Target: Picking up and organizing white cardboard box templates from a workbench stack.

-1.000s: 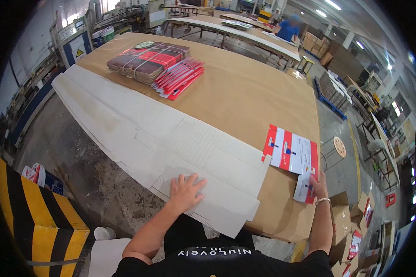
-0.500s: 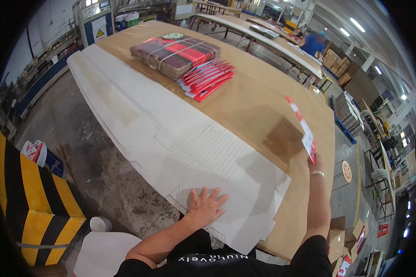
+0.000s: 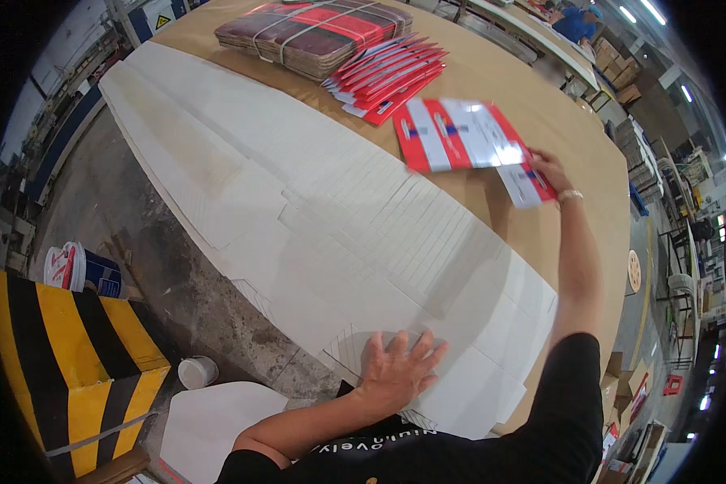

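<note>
My left hand point(image 3: 399, 373) lies flat with fingers spread on the near end of a long layer of white sheets point(image 3: 331, 234), which carry dark printed lines. Out over the brown tabletop point(image 3: 593, 210), my right hand point(image 3: 550, 173) grips the right end of a flat red-and-white printed cardboard piece point(image 3: 468, 135), its face tilted toward me and shining with glare. Just beyond the piece's far left corner, a fanned stack of similar red-and-white pieces point(image 3: 387, 77) rests on the table. A strapped bundle of dark red and brown cardboard point(image 3: 315, 36) sits beside that stack.
A yellow-and-black striped block point(image 3: 73, 363) stands at lower left, with a blue-and-white bucket point(image 3: 81, 270) behind it and a small white pail point(image 3: 198, 372) beside it. Cardboard boxes point(image 3: 621, 387) stand at lower right. Far off, a person in blue point(image 3: 574, 24) is near another table.
My right hand has moved away from me, and the cardboard piece, formerly edge-on, now shows its broad printed face. My left hand stays flat on the white sheets. The view has shifted.
</note>
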